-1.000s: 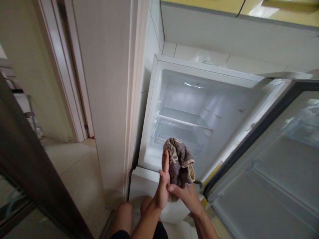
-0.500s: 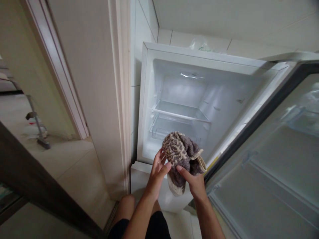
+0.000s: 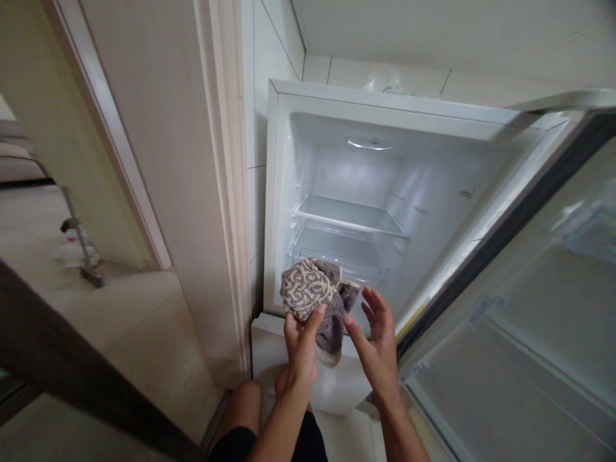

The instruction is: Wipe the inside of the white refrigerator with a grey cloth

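My left hand (image 3: 299,346) grips a bunched grey-brown patterned cloth (image 3: 312,295) in front of the open fridge compartment (image 3: 366,192). Thumb and fingers pinch the cloth's lower edge, and a flap hangs down beside them. My right hand (image 3: 376,340) is just to the right of the cloth, fingers spread, its forefinger tip near the hanging flap but holding nothing. Inside the compartment a clear shelf (image 3: 349,215) sits above a clear drawer (image 3: 337,253); both look bare.
The fridge door (image 3: 524,308) stands swung open on the right. A white closed lower door (image 3: 289,359) lies under my hands. A wall panel and door frame (image 3: 192,192) rise on the left, with a mop-like tool (image 3: 81,250) on the floor beyond.
The cloth has shifted left into my left hand. My right hand has let go of it and opened its fingers. The camera has turned slightly.
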Motion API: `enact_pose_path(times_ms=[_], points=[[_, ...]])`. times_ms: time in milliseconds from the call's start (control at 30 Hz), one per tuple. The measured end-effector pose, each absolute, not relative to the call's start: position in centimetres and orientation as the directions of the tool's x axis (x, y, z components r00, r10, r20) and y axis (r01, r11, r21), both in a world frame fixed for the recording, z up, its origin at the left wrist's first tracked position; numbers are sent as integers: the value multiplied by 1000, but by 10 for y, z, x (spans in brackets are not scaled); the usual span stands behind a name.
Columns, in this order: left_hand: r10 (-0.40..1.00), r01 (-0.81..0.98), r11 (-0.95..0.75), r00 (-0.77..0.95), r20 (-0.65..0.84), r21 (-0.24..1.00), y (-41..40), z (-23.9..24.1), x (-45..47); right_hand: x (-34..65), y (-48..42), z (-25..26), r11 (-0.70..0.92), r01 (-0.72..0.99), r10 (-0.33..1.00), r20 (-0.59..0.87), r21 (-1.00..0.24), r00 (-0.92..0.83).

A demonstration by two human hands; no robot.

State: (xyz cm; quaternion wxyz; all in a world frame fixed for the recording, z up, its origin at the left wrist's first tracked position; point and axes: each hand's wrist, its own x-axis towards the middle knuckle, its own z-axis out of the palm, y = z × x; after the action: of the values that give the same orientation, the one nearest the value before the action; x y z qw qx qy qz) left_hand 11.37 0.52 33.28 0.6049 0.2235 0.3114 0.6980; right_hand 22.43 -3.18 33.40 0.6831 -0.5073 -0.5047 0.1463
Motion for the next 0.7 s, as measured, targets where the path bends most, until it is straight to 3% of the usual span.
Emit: enact_pose_path(times_ms=[100, 233, 367, 467, 567, 700], points=[[935, -582, -206, -354, -16, 787, 10, 332, 118, 219, -34, 334, 455, 280, 776, 531, -845, 342], [934, -399, -309, -300, 196, 863, 5, 324, 126, 212, -25, 333, 391, 87, 899, 401, -916, 178], [871, -192, -486, -192, 453, 853, -7, 316, 130, 213, -15, 329, 397, 3, 867, 376, -918, 327], [816, -193, -567, 2, 578, 801, -12, 321, 121, 219, -13, 325, 356, -191, 876, 256, -915, 409], [775, -277, -538, 209, 596, 796, -12, 337, 109, 221, -11, 328, 320, -376, 880, 127, -869, 457], [751, -259, -510, 332, 571, 820, -12, 359, 100, 220, -5, 340, 363, -426, 808, 53, -829, 586]])
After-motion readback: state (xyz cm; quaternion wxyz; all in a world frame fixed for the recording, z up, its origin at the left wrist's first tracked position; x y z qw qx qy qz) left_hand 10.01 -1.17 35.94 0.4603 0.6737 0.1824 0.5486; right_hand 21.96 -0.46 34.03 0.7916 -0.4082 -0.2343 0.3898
